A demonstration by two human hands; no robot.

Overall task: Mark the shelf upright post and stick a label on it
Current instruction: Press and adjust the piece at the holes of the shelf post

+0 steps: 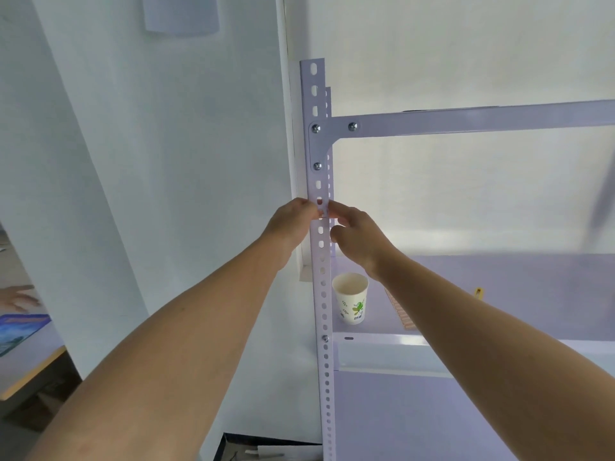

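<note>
The white perforated upright post (316, 181) of a metal shelf runs from top to bottom in the middle of the view. Both my hands meet on it a little below the bolted corner bracket (316, 144). My left hand (293, 224) pinches the post's left edge with its fingertips. From the right, my right hand (357, 237) touches the same spot with its fingers curled. Something small and pale, seemingly a label (322, 212), sits between the fingertips against the post; it is mostly hidden.
A paper cup (351, 298) with a green print stands on the shelf board (499, 277) right of the post, next to a pink strip (401, 311) and a small yellow item (478, 292). A horizontal shelf beam (466, 119) crosses above. Another person's hand (18, 297) rests at far left.
</note>
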